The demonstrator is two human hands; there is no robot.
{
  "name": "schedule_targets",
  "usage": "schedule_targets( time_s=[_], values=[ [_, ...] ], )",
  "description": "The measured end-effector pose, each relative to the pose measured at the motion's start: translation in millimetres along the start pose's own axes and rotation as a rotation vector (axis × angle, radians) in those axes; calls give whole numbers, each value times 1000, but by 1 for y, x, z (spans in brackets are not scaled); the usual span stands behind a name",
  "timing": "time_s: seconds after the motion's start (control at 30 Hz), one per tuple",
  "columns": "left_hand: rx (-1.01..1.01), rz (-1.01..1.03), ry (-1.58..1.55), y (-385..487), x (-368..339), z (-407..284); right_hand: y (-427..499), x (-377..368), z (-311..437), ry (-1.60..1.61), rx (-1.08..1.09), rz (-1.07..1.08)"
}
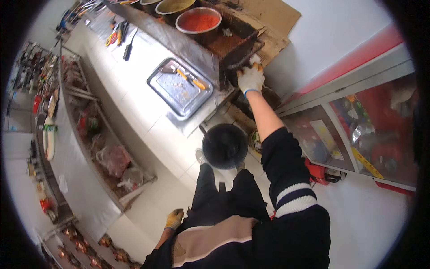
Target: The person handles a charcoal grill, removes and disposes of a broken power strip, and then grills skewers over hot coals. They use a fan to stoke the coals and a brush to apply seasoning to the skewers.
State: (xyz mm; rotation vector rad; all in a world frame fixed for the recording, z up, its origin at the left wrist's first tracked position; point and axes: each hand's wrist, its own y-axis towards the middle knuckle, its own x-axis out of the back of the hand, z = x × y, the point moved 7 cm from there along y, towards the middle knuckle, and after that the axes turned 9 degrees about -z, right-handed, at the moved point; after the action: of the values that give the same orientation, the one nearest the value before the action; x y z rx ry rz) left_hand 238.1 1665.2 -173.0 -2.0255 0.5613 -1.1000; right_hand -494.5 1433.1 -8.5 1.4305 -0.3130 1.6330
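My right hand (251,79), in a pale work glove, reaches to the end of a rusty metal trough (231,50); its fingertips lie by a small white item, and whether they grip anything is unclear. My left hand (174,218), in a yellow-and-white glove, hangs low beside my thigh, with its fingers partly hidden. Before my feet stands a round black pan or bucket (225,146). A metal tray (179,111) holds a scraper (168,69) and a brush-like tool (196,83) with yellow grips.
Bowls of red powder (199,21) and yellowish powder (174,6) sit along the trough. A knife (127,50) and scissors (111,39) lie further up the counter. A steel table (80,161) with bagged goods beneath stands left. A glass-doored cabinet (339,131) stands right.
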Motion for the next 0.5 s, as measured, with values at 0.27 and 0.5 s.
schedule_targets(
  time_s=[0.27, 0.5],
  values=[
    [23, 27, -131, 106, 80, -27, -3, -42, -22, 51, -182, 58],
    [-59, 46, -110, 124, 71, -82, 0, -42, -21, 192, -147, -50]
  ],
)
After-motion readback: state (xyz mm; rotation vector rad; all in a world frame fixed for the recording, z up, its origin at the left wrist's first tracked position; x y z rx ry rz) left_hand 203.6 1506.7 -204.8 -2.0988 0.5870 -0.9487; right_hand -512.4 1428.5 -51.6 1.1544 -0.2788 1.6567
